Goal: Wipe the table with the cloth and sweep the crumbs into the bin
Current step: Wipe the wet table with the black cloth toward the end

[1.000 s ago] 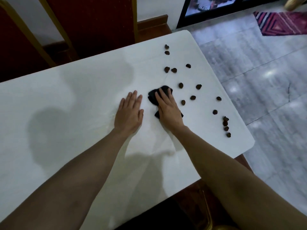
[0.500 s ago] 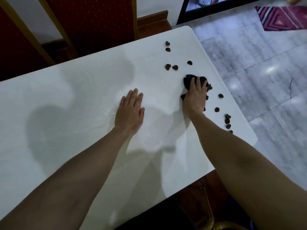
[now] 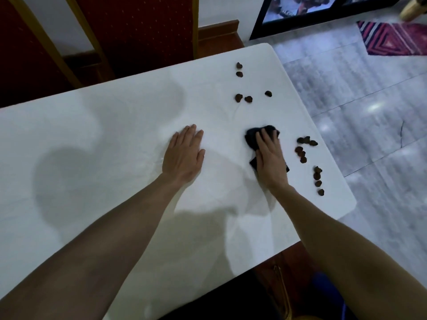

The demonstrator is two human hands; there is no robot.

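1. Head view: the right hand [image 3: 270, 162] lies palm down on the dark cloth [image 3: 251, 137], fingers [image 3: 265, 137] spread flat and pressing it to the white desk [image 3: 115, 135] rather than curled around it.
2. The left hand [image 3: 183, 155] rests flat and empty on the desk, fingers together, well apart from the cloth; it looks like a brace.
3. Crumbs: a loose line [image 3: 307, 155] lies just right of the cloth, running toward the desk's right edge, and a second group [image 3: 242, 98] sits farther up, near the far corner.
4. The step in hand is, I judge, sweeping the crumbs with the cloth toward the right edge.
5. No bin shows (it may stand below the edge, out of sight), so I cannot tell where the crumbs should fall.
6. Next calls for a flat push rightward with even pressure, herding the near line to the edge, then a reach up for the far group.
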